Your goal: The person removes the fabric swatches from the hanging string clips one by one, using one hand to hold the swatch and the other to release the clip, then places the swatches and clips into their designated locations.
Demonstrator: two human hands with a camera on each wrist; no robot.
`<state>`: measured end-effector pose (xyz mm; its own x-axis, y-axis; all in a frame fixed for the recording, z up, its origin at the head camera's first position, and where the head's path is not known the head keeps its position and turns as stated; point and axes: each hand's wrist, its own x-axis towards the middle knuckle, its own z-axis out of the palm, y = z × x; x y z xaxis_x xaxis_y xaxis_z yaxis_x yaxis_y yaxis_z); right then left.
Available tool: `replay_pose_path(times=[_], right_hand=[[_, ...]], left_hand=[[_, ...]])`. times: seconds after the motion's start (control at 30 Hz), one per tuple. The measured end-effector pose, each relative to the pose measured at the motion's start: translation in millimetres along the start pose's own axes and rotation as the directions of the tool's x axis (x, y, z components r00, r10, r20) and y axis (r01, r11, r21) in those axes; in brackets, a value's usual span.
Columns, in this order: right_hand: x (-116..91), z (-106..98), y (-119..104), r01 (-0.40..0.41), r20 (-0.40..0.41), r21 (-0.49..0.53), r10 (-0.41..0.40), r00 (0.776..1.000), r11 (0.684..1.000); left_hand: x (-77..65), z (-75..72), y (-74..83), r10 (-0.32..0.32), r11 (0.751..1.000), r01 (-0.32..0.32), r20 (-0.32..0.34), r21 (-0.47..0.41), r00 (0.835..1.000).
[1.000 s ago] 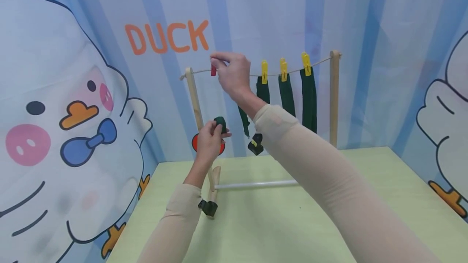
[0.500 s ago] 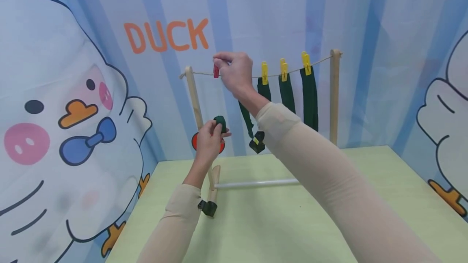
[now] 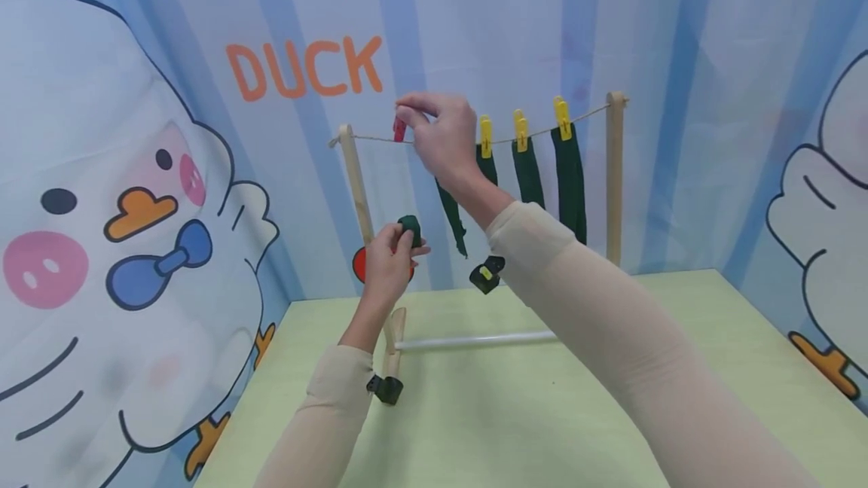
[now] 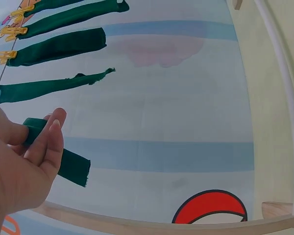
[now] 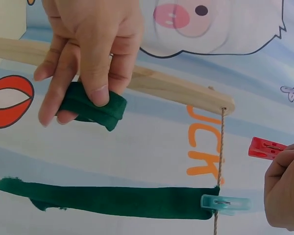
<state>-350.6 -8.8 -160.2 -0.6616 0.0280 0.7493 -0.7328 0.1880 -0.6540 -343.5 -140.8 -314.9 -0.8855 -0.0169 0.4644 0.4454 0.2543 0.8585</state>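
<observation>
Between thumb and fingers, my left hand (image 3: 386,258) pinches a folded strip of dark green cloth (image 3: 410,230), below the rope. One end of this strip (image 4: 74,168) sticks out past the fingers in the left wrist view. Up at the rope, my right hand (image 3: 444,134) pinches a red clothespin (image 3: 398,129). The right wrist view has the red clothespin's tip a little apart from the rope (image 5: 221,142). A frayed green strip (image 5: 137,201) hangs from the rope by a light blue clothespin (image 5: 225,202), which my right hand hides in the head view.
Several green strips (image 3: 570,179) hang farther right from yellow clothespins (image 3: 563,119). Wooden posts (image 3: 613,179) hold the rope at both ends, and a white rod (image 3: 481,340) runs low between them. The rack stands on a pale green table (image 3: 475,413) before a duck-print curtain.
My right hand has shifted slightly right along the rope, and the red clothespin now tilts more. My left hand with the green strip has stayed nearly still.
</observation>
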Motion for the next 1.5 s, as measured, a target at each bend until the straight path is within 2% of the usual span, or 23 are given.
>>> replay_pose_path(times=[0.1, 0.47, 0.73, 0.9, 1.17, 1.5], right_hand=[[-13, -7, 1, 0.03, 0.008, 0.003, -0.03, 1.0, 1.0], [-59, -41, 17, 0.012, 0.033, 0.012, -0.012, 0.999, 1.0], [-82, -62, 37, -0.042, 0.024, -0.087, 0.045, 0.999, 0.995], [-101, -72, 50, -0.093, 0.045, -0.114, 0.099, 0.994, 0.989], [-136, -94, 70, -0.153, 0.06, -0.178, 0.166, 0.984, 0.972], [-175, -134, 87, -0.251, 0.07, -0.303, 0.284, 0.956, 0.919]], left_hand=[[-4.0, 0.6, 0.5, 0.0, 1.0, 0.0, 0.007, -0.012, 1.0], [-17.5, 1.8, -2.0, 0.05, 0.998, -0.049, 0.048, -0.037, 0.998], [-30.0, 2.4, -2.0, 0.037, 0.998, -0.033, 0.06, -0.058, 0.998], [-38.9, 4.2, -4.4, 0.037, 0.998, -0.034, 0.054, -0.058, 0.998], [-53.3, 4.9, -19.9, -0.006, 0.997, 0.012, 0.086, -0.079, 0.996], [-68.8, 6.5, -37.8, -0.089, 0.992, 0.097, 0.099, -0.077, 0.991]])
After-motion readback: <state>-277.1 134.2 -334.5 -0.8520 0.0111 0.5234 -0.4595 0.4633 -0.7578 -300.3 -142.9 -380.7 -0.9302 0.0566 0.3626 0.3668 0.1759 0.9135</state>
